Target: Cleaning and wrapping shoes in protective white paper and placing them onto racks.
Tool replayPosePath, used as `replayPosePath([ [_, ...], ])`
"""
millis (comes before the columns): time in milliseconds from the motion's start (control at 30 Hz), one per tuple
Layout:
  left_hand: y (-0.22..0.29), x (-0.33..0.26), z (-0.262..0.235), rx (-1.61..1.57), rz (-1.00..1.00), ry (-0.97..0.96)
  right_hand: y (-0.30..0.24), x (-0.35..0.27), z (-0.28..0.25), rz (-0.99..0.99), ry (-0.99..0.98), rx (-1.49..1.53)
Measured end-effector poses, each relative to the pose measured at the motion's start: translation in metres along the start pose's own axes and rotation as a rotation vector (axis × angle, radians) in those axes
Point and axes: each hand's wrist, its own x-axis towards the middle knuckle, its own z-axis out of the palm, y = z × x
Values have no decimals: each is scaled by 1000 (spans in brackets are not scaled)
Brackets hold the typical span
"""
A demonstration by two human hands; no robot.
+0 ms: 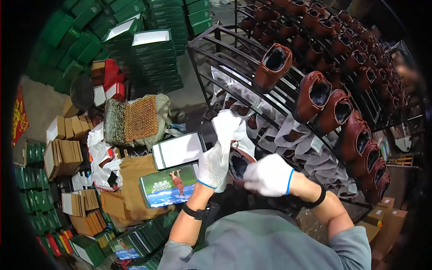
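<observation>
A reddish-brown leather shoe point(239, 164) with a dark lining is between my two gloved hands, its opening facing up. My right hand point(269, 175), in a white knit glove with a blue cuff, is closed at the shoe's near rim, its fingertips partly hidden. My left hand point(214, 164), gloved the same way, is on the shoe's left side, closed around crumpled white tissue paper point(226, 127) that rises above it. Left of that hand are an open box with a white inside point(179, 151) and a box lid with a green and blue picture point(168, 185).
At the right stands a black metal rack point(216, 39) carrying many brown shoes point(313, 96), with white tissue sheets point(310, 157) below. Stacked green shoe boxes point(155, 58) fill the upper left. A beaded seat cushion point(140, 118), brown cardboard pieces point(64, 157) and cartons point(390, 225) surround me.
</observation>
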Motion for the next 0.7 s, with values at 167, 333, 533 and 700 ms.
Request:
replayPosePath([
  [167,3,-5,-20,-52,-29,-23,9,4,32,165,381,197],
  [333,3,-10,-36,-74,-67,60,9,23,21,204,212,194],
  [533,-6,-25,-41,-31,-84,66,11,39,29,605,563,732],
  [700,22,-35,-56,-337,-269,217,5,55,37,313,861,283],
])
